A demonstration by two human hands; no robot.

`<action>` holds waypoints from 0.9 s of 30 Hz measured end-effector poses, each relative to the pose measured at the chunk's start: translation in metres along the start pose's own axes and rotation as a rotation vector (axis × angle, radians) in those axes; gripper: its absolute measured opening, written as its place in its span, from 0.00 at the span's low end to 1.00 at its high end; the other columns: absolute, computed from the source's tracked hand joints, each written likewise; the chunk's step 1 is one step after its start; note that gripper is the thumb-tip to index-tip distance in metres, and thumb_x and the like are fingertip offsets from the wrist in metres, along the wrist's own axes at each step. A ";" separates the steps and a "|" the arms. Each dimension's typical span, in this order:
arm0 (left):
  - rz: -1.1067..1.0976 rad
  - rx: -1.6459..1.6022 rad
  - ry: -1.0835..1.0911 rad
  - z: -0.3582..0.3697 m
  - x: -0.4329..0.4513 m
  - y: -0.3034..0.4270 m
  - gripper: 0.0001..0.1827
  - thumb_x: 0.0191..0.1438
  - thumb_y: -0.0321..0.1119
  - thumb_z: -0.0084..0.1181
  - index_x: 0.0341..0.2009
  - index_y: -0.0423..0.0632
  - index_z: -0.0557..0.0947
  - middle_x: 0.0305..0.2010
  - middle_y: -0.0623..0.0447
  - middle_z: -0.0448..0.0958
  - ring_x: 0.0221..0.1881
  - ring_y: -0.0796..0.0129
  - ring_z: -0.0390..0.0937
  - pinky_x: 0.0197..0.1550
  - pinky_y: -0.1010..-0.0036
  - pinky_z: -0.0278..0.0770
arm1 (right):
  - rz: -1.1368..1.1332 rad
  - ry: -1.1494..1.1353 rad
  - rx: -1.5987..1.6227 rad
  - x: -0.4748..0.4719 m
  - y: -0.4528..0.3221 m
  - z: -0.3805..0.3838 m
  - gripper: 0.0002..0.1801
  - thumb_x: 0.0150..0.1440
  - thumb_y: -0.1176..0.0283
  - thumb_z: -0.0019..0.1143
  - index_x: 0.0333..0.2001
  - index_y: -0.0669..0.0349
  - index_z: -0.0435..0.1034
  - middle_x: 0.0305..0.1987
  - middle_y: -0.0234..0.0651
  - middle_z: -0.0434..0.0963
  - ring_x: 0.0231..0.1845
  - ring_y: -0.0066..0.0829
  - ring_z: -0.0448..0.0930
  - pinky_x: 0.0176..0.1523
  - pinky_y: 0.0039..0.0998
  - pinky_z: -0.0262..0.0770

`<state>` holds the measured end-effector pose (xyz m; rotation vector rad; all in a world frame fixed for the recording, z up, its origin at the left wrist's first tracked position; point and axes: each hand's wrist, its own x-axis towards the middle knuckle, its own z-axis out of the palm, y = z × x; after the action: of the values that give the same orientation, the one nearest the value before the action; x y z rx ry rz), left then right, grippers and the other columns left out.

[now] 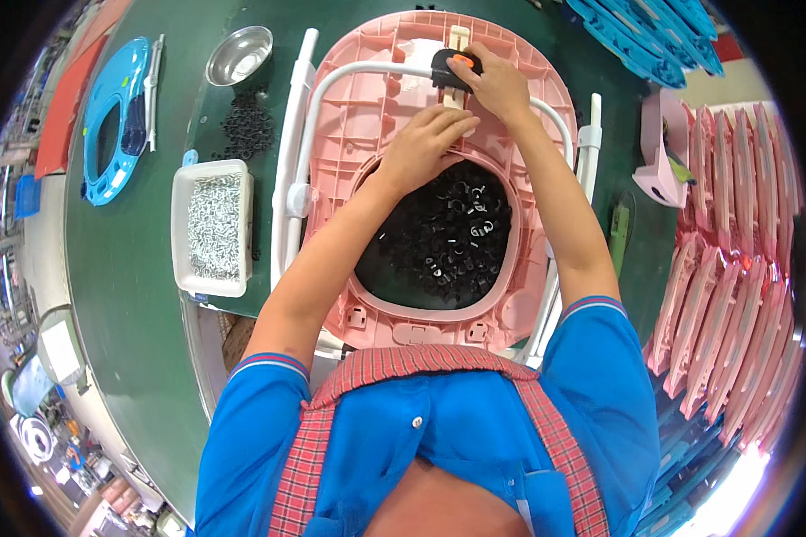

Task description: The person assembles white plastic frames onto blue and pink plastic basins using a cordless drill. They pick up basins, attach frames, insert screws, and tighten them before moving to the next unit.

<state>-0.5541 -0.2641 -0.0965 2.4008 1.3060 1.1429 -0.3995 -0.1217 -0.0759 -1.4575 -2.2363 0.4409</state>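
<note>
A pink ribbed plastic seat panel [356, 127] with a large oval opening lies before me, underside up. A bent white tube [369, 69] arches across its upper part. My right hand [500, 84] grips a black plastic fitting [445, 75] with an orange button [463, 61], set where the tube crosses a cream plastic strip [455, 99]. Just below, my left hand [420, 148] lies over the strip's lower end, fingers extended; what is under its fingers is hidden. Through the opening show many small black plastic parts [457, 235], with some white or shiny ones among them.
White tubular legs [290, 168] flank the panel. On the green table [127, 268] at left are a tub of metal pins [246, 258], loose black parts [247, 127], a steel bowl [225, 57] and a blue seat [101, 168]. Pink panels [702, 302] are stacked at right, near a green-handled tool [619, 228].
</note>
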 end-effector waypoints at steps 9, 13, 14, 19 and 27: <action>-0.023 -0.012 -0.018 0.004 0.006 -0.002 0.31 0.43 0.31 0.72 0.55 0.52 0.78 0.58 0.56 0.76 0.59 0.55 0.73 0.60 0.61 0.75 | -0.109 0.017 -0.086 0.072 0.010 0.036 0.26 0.62 0.48 0.51 0.35 0.64 0.79 0.35 0.51 0.82 0.37 0.53 0.82 0.42 0.48 0.77; -0.052 -0.042 -0.026 0.003 -0.002 -0.009 0.30 0.42 0.29 0.71 0.54 0.52 0.79 0.58 0.56 0.76 0.59 0.55 0.72 0.60 0.61 0.75 | -0.059 0.093 -0.120 0.032 -0.036 0.021 0.21 0.63 0.55 0.50 0.34 0.63 0.79 0.37 0.48 0.82 0.39 0.52 0.82 0.43 0.48 0.77; -0.052 -0.066 -0.024 0.006 -0.002 -0.007 0.30 0.42 0.28 0.71 0.54 0.52 0.79 0.58 0.56 0.76 0.59 0.54 0.72 0.60 0.61 0.75 | -0.098 0.182 -0.119 0.033 -0.025 0.028 0.20 0.63 0.56 0.51 0.32 0.61 0.79 0.34 0.47 0.82 0.36 0.51 0.82 0.42 0.48 0.77; -0.109 -0.105 0.034 0.011 0.002 -0.005 0.31 0.39 0.26 0.72 0.52 0.51 0.80 0.57 0.55 0.77 0.59 0.54 0.72 0.60 0.61 0.75 | -0.181 0.225 -0.194 0.068 -0.011 0.041 0.22 0.62 0.57 0.49 0.25 0.60 0.80 0.30 0.47 0.82 0.34 0.49 0.83 0.40 0.48 0.77; -0.105 -0.096 0.073 0.012 0.002 -0.005 0.32 0.37 0.29 0.73 0.52 0.51 0.80 0.54 0.53 0.78 0.56 0.54 0.73 0.59 0.60 0.74 | -0.129 0.136 -0.134 0.080 -0.004 0.055 0.19 0.61 0.57 0.49 0.31 0.58 0.81 0.34 0.47 0.83 0.37 0.51 0.83 0.45 0.47 0.78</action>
<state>-0.5481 -0.2569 -0.1062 2.2146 1.3494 1.2443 -0.4592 -0.0510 -0.1062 -1.3531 -2.2702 0.1491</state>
